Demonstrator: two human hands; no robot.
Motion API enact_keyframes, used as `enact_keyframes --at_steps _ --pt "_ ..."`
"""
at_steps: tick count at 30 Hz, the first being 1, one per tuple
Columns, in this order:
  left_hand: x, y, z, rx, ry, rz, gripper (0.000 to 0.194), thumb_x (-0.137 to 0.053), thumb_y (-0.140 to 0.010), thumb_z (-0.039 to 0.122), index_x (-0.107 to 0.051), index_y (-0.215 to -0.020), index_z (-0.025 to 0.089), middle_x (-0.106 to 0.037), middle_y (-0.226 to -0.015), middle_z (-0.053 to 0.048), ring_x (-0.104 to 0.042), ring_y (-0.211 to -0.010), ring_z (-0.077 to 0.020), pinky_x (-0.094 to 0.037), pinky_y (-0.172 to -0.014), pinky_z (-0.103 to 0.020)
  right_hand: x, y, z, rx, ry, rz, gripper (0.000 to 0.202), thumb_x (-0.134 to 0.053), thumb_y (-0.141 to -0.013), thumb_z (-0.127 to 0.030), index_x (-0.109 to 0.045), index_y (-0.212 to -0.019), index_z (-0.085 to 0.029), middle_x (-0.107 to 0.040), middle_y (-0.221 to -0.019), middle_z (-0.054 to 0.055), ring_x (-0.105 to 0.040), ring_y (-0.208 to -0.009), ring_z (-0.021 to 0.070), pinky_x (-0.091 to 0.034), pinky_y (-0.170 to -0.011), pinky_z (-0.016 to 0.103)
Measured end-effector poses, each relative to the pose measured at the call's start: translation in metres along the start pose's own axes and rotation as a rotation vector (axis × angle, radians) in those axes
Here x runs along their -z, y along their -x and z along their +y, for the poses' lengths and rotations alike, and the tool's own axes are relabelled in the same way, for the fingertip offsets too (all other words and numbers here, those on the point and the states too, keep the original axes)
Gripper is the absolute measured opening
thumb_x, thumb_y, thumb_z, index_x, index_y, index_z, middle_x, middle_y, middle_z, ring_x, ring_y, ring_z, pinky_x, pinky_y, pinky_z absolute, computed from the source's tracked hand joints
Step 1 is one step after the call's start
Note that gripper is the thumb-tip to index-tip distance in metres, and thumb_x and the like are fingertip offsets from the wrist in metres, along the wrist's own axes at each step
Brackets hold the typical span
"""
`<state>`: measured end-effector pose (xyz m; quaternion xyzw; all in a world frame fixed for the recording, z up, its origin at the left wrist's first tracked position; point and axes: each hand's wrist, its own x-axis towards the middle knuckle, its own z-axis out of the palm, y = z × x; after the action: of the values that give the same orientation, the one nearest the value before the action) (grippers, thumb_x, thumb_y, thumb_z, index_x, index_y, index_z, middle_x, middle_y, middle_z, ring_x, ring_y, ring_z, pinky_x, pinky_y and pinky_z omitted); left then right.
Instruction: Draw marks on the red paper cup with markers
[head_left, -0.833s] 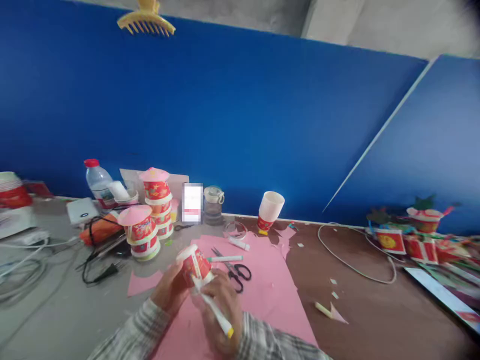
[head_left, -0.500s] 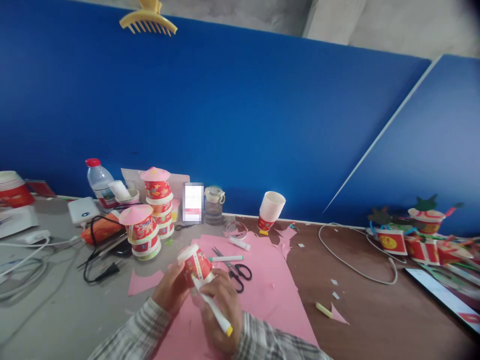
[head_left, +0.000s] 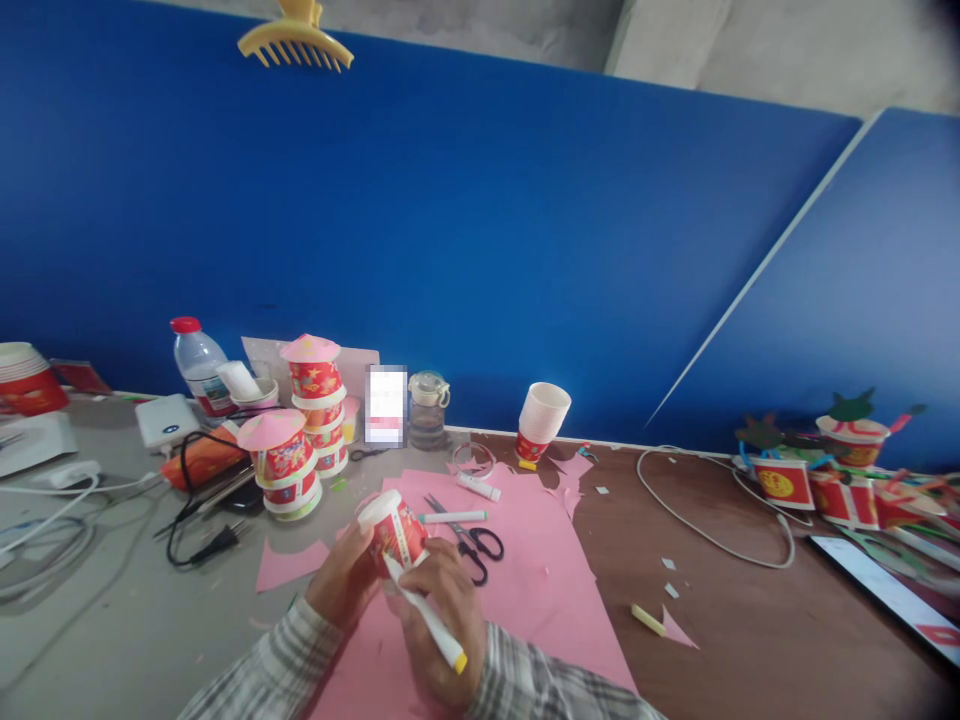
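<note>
My left hand (head_left: 346, 577) is wrapped round a red patterned paper cup (head_left: 397, 524), which tilts with its white base up and away from me. In my right hand (head_left: 450, 610) is a white marker (head_left: 431, 622) with a yellow end pointing toward me; its other end meets the cup's lower side, where my fingers partly hide the contact. Both hands are over a sheet of pink paper (head_left: 540, 590). Just beyond them on the sheet lie scissors (head_left: 472, 545) with black handles, a green-tipped marker (head_left: 454, 517) and a white tube (head_left: 478, 487).
Two cup towers with pink paper roofs (head_left: 289, 465) stand at left, near a black plug (head_left: 217, 545) and cables. A glass jar (head_left: 427, 410) and stacked paper cups (head_left: 543, 420) are at the back. Decorated cups (head_left: 784, 483) and a tablet (head_left: 892, 590) lie at right.
The cup has turned slightly in my left hand. My right hand and the marker stay in nearly the same place.
</note>
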<state>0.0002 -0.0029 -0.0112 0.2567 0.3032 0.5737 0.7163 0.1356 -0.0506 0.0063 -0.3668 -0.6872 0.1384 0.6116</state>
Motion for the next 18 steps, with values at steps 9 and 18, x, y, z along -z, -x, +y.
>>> enact_keyframes --at_steps 9,18 --pt "-0.002 0.001 0.001 0.01 0.013 0.002 0.047 -0.072 -0.053 0.046 -0.058 -0.088 0.019 -0.067 -0.079 -0.003 -0.061 -0.074 -0.0243 -0.048 -0.066 -0.036 0.004 -0.003 -0.001 0.011 -0.059 -0.06 0.009 -0.053 -0.075 -0.023 -0.058 -0.083 -0.026 -0.065 -0.069 0.0 -0.064 -0.069 0.0239 -0.045 -0.086 0.041" --pt "0.0 -0.003 0.007 0.027 0.038 0.032 0.049 -0.072 -0.051 0.049 -0.058 -0.087 0.019 -0.068 -0.078 -0.006 -0.061 -0.078 -0.0275 -0.049 -0.068 -0.04 0.014 -0.002 -0.001 -0.065 -0.05 -0.068 0.015 -0.053 -0.075 -0.021 -0.057 -0.089 -0.024 -0.066 -0.077 0.003 -0.06 -0.093 0.0278 -0.049 -0.08 0.036"
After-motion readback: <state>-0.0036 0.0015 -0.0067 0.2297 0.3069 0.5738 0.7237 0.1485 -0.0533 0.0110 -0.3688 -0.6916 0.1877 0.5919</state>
